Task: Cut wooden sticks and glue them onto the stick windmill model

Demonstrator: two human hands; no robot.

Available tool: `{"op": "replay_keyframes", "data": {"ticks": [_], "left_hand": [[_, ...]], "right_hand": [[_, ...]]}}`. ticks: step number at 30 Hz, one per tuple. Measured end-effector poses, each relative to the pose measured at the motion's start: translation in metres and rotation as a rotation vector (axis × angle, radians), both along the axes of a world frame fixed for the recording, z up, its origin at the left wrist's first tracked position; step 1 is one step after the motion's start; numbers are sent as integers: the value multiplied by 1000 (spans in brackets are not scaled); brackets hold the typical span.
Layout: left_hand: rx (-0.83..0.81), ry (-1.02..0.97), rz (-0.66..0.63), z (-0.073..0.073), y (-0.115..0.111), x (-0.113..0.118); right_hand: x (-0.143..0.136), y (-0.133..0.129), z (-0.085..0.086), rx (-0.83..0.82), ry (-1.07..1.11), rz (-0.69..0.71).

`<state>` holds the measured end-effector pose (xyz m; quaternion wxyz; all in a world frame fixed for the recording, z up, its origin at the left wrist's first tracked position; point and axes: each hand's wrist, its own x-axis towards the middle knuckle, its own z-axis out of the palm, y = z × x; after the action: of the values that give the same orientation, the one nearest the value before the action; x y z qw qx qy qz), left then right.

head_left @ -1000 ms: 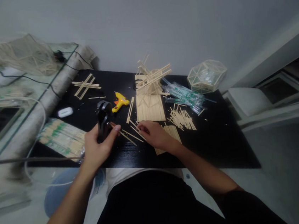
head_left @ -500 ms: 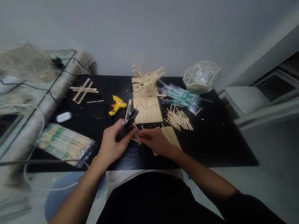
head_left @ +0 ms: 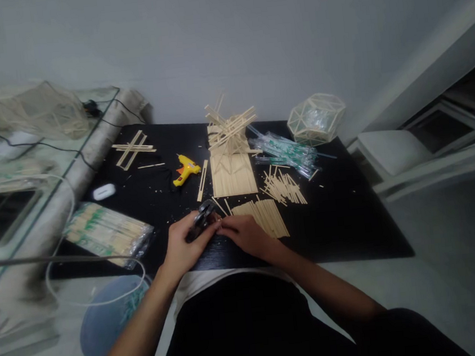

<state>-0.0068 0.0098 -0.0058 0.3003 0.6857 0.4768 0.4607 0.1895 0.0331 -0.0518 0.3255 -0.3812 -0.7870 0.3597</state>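
My left hand [head_left: 183, 241] is wrapped round a dark, shiny hand tool [head_left: 202, 221], whose exact kind I cannot make out. Close against it, my right hand [head_left: 247, 234] has its fingertips pinched together; what lies between them is too small and blurred to name. Just beyond the right hand is a row of thin wooden sticks [head_left: 267, 217] laid side by side. Farther off, a flat panel of joined sticks [head_left: 233, 178] carries a star-like stick structure [head_left: 232, 130].
A yellow glue gun [head_left: 186, 169] and crossed sticks [head_left: 134, 149] are at the left of the black table [head_left: 334, 213]. A packet of sticks [head_left: 107, 231] lies near its left edge. Loose short sticks [head_left: 285, 187], plastic wrappers [head_left: 286, 153] and a stick polyhedron [head_left: 317, 118] are on the right.
The dark tool has tipped lower, towards me, in my left hand. My right fingertips have drawn closer to it. The view has shifted slightly.
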Motion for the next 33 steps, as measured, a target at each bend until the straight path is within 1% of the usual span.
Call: {"op": "replay_keyframes", "data": {"ticks": [5,10,15,18,20,23,29,33], "left_hand": [[0,18,4,-1,1,0],[7,-2,9,-5,2,0],[1,0,18,-8,-1,-2],[-20,-17,23,-8,-1,-2],[-35,-28,13,-8,-1,-1],[-39,-36,3,-8,0,0],[6,-19,24,-7,1,1],[-8,-10,30,-9,1,1]], "right_hand": [[0,-1,-4,52,-54,-5],[-1,1,1,74,-89,3],[0,1,13,37,24,4],[0,0,15,-4,56,-10],[-1,0,13,-3,43,-7],[-2,-1,7,53,27,0],[-3,-3,-3,155,34,-7],[-4,-4,-9,190,28,-21]]}}
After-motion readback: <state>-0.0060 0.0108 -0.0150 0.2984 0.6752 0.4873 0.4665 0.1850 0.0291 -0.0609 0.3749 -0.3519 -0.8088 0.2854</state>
